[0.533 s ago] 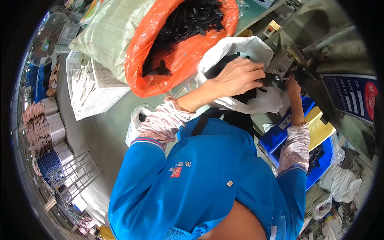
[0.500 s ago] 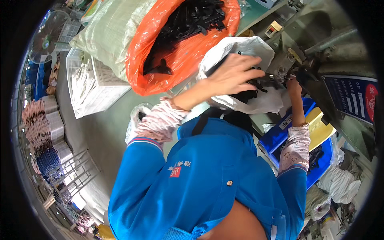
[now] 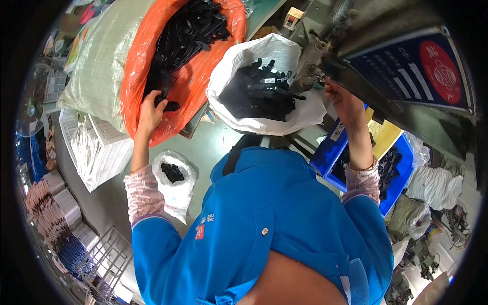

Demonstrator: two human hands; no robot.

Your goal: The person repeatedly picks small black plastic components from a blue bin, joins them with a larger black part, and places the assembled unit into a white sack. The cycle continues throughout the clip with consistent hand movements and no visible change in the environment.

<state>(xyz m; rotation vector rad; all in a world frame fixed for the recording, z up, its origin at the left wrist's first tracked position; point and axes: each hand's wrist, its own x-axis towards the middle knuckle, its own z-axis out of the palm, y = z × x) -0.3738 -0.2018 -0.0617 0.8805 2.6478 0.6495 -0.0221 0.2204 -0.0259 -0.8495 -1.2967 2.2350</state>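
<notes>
My left hand (image 3: 149, 116) is inside the near side of an orange plastic bag (image 3: 134, 76), its fingers closed on a black plastic part (image 3: 172, 106). More black parts (image 3: 190, 33) of the same sort fill the far side of that bag. My right hand (image 3: 347, 104) is raised to the metal head of a machine (image 3: 311, 76), fingertips pinched together there. What those fingers hold is too small to make out. Between my hands stands an open white sack (image 3: 229, 66) with black, rod-like parts (image 3: 269, 86) in it.
A blue bin (image 3: 404, 185) with a yellow piece (image 3: 389, 136) and black parts sits below my right forearm. At left are a white crate (image 3: 109, 160) and a stuffed pale woven sack (image 3: 96, 66). A small white bag (image 3: 175, 195) stands on the floor. A dark sign plate (image 3: 406, 76) juts out at right.
My left hand has gone from above the white sack leftward into the orange bag, and its fingers have closed on a black part. My right hand stays at the machine. The view has shifted.
</notes>
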